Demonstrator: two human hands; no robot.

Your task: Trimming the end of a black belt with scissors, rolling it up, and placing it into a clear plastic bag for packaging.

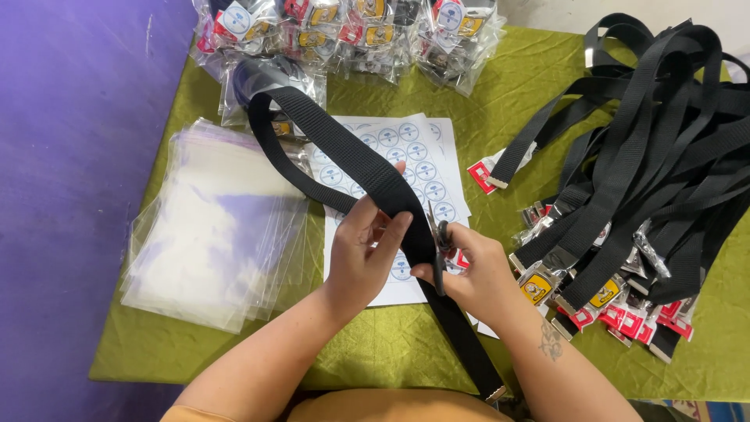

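Many belts, perhaps tagged, nearby

I see a green tablecloth. On its left lie clear plastic bags, at its top edge packed belts, on its right a heap of black belts.

A table covered by an olive-green cloth, creased and wrinkled, fills most of the view. Left of the table, a purple floor runs the full height of the view, matte, with faint scuffs and a pale streak toward the top. Beyond the table's far right corner, a small strip of pale grey surface shows. Light is even and soft; shadows on the cloth are weak.
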